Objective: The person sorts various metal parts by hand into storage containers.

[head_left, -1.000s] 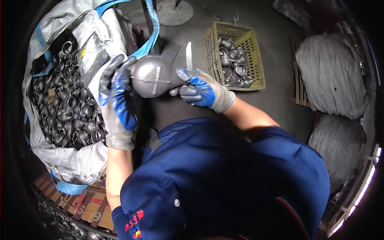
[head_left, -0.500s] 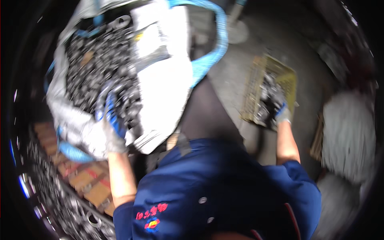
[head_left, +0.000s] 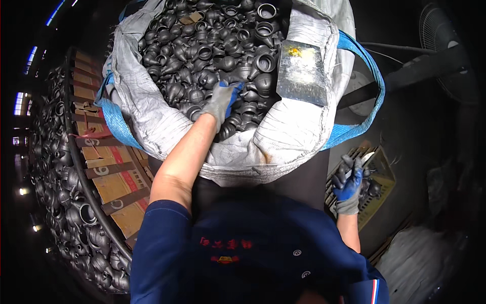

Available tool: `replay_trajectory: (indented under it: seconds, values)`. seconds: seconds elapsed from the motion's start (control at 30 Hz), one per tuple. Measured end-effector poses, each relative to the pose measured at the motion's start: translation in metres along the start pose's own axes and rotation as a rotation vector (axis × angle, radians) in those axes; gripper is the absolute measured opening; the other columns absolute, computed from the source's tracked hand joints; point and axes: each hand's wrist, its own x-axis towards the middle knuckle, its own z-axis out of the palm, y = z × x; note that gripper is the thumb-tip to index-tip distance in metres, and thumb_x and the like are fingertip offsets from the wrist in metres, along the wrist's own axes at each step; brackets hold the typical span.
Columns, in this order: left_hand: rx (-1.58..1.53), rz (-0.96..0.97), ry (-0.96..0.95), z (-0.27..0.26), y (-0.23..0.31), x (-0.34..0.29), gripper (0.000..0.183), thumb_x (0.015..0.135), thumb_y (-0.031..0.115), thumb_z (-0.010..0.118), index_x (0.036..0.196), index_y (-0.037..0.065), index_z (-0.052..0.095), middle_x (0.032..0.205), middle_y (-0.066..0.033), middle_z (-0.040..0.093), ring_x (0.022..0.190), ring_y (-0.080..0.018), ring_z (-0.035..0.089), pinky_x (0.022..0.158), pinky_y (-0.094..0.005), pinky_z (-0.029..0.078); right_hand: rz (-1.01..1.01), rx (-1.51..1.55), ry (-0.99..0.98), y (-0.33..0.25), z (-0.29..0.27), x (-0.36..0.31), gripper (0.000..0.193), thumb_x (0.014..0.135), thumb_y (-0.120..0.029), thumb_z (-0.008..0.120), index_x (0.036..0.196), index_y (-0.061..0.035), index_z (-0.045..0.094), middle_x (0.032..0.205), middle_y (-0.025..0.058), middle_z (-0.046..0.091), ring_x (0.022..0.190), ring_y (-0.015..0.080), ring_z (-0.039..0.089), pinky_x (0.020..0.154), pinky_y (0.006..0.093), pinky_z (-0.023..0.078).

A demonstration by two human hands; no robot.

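Observation:
A large white woven bulk bag stands open in front of me, filled with dark grey metal castings, rounded with ring-shaped mouths. My left hand, in a grey glove with blue palm coating, reaches in among them. Its fingers bend down against the castings, and what lies under them is hidden. At the right, my right hand, gloved alike, is over a yellow plastic crate with dark castings inside. Its fingers are curled. A pale narrow piece shows beside the fingertips; whether the hand holds it is unclear.
Blue lifting straps loop off the bag. On its rim lies a worn dark plate. Cardboard slats and another heap of castings are at left. A fan stands far right, a pale sack lower right.
My view has turned, so the bag and crate appear farther right. My left hand has moved deeper into the bag. My right hand has turned, with more of its blue coating showing.

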Motion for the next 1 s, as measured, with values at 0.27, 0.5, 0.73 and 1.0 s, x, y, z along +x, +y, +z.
replay_trajectory:
  seconds: [0.27, 0.5, 0.73, 1.0]
  values:
    - [1.068, 0.506, -0.126, 0.052, -0.061, 0.086, 0.042, 0.076, 0.023, 0.066, 0.116, 0.012, 0.056, 0.114, -0.0154, 0.059, 0.11, -0.0335, 0.053, 0.094, -0.0435, 0.042, 0.161, 0.063, 0.092, 0.031, 0.013, 0.024, 0.034, 0.096, -0.037, 0.045, 0.094, -0.0058, 0.058, 0.059, 0.002, 0.045, 0.039, 0.0088, 0.033, 0.034, 0.0204, 0.028]
    - [1.863, 0.342, -0.235, 0.075, -0.136, 0.149, 0.055, 0.086, 0.013, 0.045, 0.14, 0.008, 0.035, 0.146, -0.0122, 0.033, 0.137, -0.0275, 0.027, 0.108, -0.0384, 0.028, 0.189, 0.018, 0.149, 0.028, 0.006, 0.03, 0.021, 0.093, -0.034, 0.049, 0.093, -0.0134, 0.051, 0.074, 0.0013, 0.053, 0.044, 0.0091, 0.038, 0.035, 0.0208, 0.03]
    - [1.494, 0.295, -0.062, 0.082, -0.133, 0.173, 0.045, 0.091, 0.013, 0.035, 0.135, 0.006, 0.04, 0.144, -0.0159, 0.033, 0.135, -0.0281, 0.026, 0.106, -0.0482, 0.025, 0.183, -0.032, 0.155, 0.028, -0.003, 0.033, 0.021, 0.093, -0.031, 0.049, 0.096, -0.0112, 0.052, 0.075, 0.001, 0.054, 0.043, 0.0093, 0.038, 0.035, 0.0208, 0.03]
    - [1.757, 0.427, -0.144, 0.061, -0.041, 0.079, 0.041, 0.087, 0.027, 0.045, 0.125, 0.01, 0.049, 0.136, -0.0161, 0.039, 0.127, -0.0315, 0.037, 0.1, -0.0437, 0.035, 0.181, 0.033, 0.127, 0.031, 0.0, 0.035, 0.025, 0.094, -0.033, 0.047, 0.095, -0.0087, 0.053, 0.073, 0.0041, 0.056, 0.041, 0.0093, 0.038, 0.034, 0.0209, 0.03]
